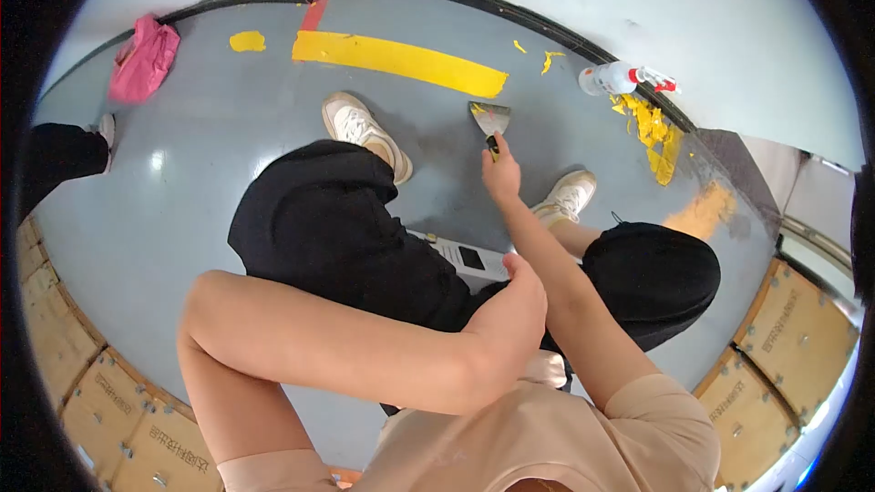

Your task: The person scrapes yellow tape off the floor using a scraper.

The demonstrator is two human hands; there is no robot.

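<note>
My right hand [501,173] is closed around the dark handle of a scraper [490,118]. The scraper's wide metal blade has yellow bits on it and lies by the grey floor, just below the right end of a yellow tape strip [392,60]. My left hand [527,290] rests over my lap against my right forearm; its fingers are mostly hidden. A red piece of tape [315,14] adjoins the strip's left end. Small yellow scraps [550,61] lie right of the strip.
A spray bottle [609,79] lies by the right wall, near a pile of yellow peelings [652,128]. A pink bag [146,59] is at the left. Another person's dark-clothed leg [64,159] shows at the left edge. Cardboard boxes [793,328] stand behind me on both sides.
</note>
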